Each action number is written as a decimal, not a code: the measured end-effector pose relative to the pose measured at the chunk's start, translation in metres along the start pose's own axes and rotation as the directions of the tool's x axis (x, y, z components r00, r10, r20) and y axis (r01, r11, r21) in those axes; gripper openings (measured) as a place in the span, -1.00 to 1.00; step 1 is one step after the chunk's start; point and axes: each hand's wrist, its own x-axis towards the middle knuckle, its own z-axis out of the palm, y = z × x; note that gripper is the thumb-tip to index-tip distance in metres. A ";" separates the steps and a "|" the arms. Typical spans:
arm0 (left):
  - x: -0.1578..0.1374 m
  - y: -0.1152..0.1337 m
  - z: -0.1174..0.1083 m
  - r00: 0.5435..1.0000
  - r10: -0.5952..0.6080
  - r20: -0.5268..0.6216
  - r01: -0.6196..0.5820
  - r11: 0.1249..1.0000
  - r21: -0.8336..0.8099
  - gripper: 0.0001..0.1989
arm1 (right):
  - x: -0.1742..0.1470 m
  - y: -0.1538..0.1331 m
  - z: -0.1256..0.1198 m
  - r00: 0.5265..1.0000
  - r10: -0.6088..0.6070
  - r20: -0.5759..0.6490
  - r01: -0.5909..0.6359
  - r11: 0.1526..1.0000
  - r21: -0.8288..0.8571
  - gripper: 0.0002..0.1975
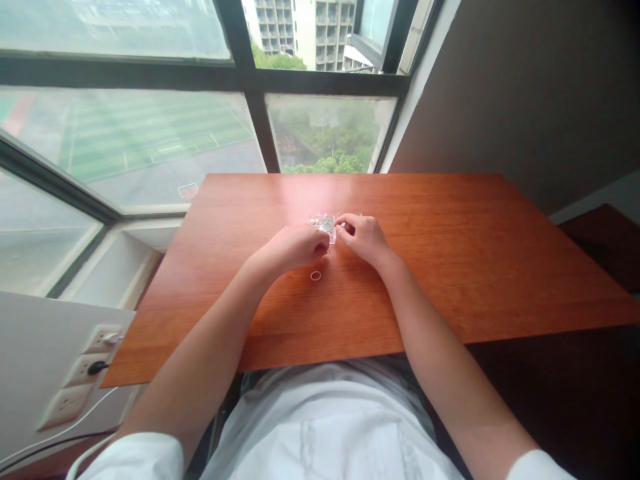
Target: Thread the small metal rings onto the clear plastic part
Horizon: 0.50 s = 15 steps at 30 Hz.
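Observation:
Both of my hands meet over a small clear, shiny thing [327,224] on the wooden table, perhaps plastic, too small to name. My left hand [299,247] is curled closed at its near left side, and a thin light bit shows by the fingertips. My right hand [364,236] pinches at its right edge with thumb and forefinger; what lies between the fingertips is too small to make out. A thin whitish ring [315,275] lies flat on the tabletop just below my left hand, touched by neither hand.
The reddish-brown table [475,267] stretches away to both sides. Behind it stand dark-framed windows [320,81]. At lower left, wall sockets [80,370] hold plugs, with cables [60,430] running below. A dark wooden surface [605,243] stands at the far right.

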 end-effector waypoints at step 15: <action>0.005 -0.006 0.001 0.943 -0.128 -0.307 0.068 0.978 -0.199 -0.77 | -0.002 -0.011 0.003 0.994 -0.108 0.006 0.104 0.973 0.204 -0.77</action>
